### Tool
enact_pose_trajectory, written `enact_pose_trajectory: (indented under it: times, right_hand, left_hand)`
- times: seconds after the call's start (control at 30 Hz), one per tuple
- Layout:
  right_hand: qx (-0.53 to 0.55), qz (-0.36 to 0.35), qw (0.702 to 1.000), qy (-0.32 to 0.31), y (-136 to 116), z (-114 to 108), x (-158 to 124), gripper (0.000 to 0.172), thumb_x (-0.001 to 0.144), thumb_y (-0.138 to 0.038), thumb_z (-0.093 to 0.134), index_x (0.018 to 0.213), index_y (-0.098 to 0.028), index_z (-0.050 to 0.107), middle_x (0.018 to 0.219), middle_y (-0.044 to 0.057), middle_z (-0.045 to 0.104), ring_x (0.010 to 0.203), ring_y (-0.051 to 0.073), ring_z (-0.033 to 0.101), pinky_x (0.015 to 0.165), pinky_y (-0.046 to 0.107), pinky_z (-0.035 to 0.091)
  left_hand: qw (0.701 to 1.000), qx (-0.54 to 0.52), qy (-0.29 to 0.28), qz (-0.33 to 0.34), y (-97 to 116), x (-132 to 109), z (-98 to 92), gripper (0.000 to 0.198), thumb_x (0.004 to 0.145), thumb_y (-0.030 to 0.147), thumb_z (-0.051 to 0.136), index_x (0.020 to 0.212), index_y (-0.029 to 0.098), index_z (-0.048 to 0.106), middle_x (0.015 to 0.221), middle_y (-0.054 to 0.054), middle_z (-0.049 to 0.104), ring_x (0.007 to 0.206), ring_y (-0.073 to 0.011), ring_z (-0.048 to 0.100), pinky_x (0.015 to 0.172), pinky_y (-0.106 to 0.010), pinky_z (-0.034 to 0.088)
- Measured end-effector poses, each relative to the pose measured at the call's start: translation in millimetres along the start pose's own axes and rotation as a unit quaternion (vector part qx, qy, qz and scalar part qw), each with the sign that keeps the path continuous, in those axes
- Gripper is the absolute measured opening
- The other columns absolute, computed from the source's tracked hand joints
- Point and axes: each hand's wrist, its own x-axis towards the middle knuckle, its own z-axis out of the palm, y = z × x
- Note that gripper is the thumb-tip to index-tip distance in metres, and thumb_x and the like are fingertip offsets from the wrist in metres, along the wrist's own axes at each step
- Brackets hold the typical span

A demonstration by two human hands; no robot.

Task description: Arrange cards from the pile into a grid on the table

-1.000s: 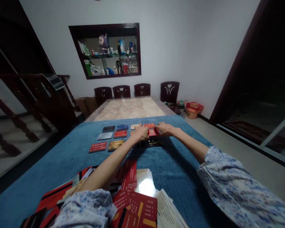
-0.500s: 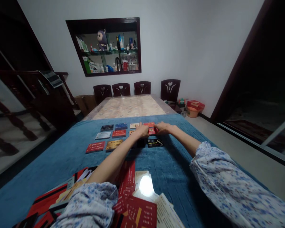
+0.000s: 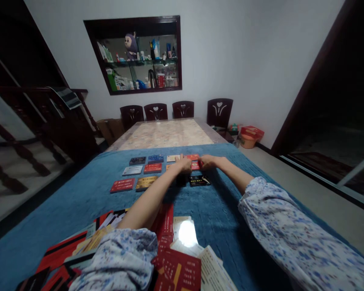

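Note:
My left hand (image 3: pixel 184 165) and my right hand (image 3: pixel 208 161) hold a red card stack (image 3: pixel 195 165) from its two sides, fingers closed on its edges. It sits in the right column of card stacks on the blue cloth. Behind it lies another red stack (image 3: pixel 193 157), and in front of it a black VIP card (image 3: pixel 199 180). A cream stack (image 3: pixel 173 158) is just beyond my left hand. My left wrist partly covers an orange stack (image 3: pixel 168 167) and a black one. Farther left are a gold stack (image 3: pixel 146 183), a white one (image 3: pixel 132 170) and several more.
Loose cards, among them dark red ones (image 3: pixel 182 268), lie heaped at the near edge under my left forearm. A blue cloth (image 3: pixel 91 186) covers the near part of the table (image 3: pixel 170 131). Dark wooden chairs (image 3: pixel 220 113) stand around the far end.
The view has shifted slightly. Both hands stay at the red card stack, with only a small shift of the fingers. The other stacks keep their places.

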Motion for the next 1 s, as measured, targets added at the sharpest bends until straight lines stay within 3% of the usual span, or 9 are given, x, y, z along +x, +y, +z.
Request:
enact_pose_trajectory:
  times: [0.33,0.5,0.8,1.0]
  right_hand:
    - [-0.005,0.018,1.000,-0.014,-1,1,4,0.037,0.077,-0.019,0.060,0.113,-0.014,0.068,0.111,0.017,0.071,0.100,0.028,0.067,0.078,0.031,0.052]
    - [-0.003,0.008,1.000,-0.008,4,3,2,0.038,0.077,-0.019,0.061,0.114,-0.015,0.067,0.111,0.015,0.071,0.100,0.026,0.067,0.078,0.028,0.050]
    - [-0.002,0.035,0.999,0.041,16,9,1,0.064,0.077,-0.031,0.065,0.138,-0.016,0.050,0.124,0.017,0.062,0.108,0.029,0.062,0.085,0.033,0.050]
    - [-0.003,0.029,0.995,0.096,14,4,-23,0.062,0.084,-0.043,0.059,0.139,-0.018,0.048,0.125,0.017,0.057,0.115,0.031,0.055,0.088,0.037,0.047]
  left_hand:
    - [0.999,0.046,-0.009,-0.003,10,-12,-7.2,0.040,0.074,0.016,0.058,0.114,0.014,0.064,0.135,-0.019,0.053,0.134,-0.0354,0.036,0.109,-0.058,0.031]
    - [0.998,0.060,0.005,0.013,10,-17,-9.9,0.043,0.076,0.018,0.058,0.119,0.012,0.062,0.137,-0.020,0.050,0.132,-0.0352,0.036,0.109,-0.057,0.031]
    - [0.995,0.080,0.052,0.029,7,-42,-14.1,0.040,0.080,0.020,0.058,0.118,0.011,0.061,0.133,-0.020,0.052,0.129,-0.0353,0.036,0.107,-0.057,0.030]
    - [0.992,0.101,0.058,0.037,4,-68,-14.8,0.041,0.081,0.021,0.058,0.120,0.010,0.058,0.133,-0.020,0.051,0.127,-0.0342,0.037,0.102,-0.053,0.035]
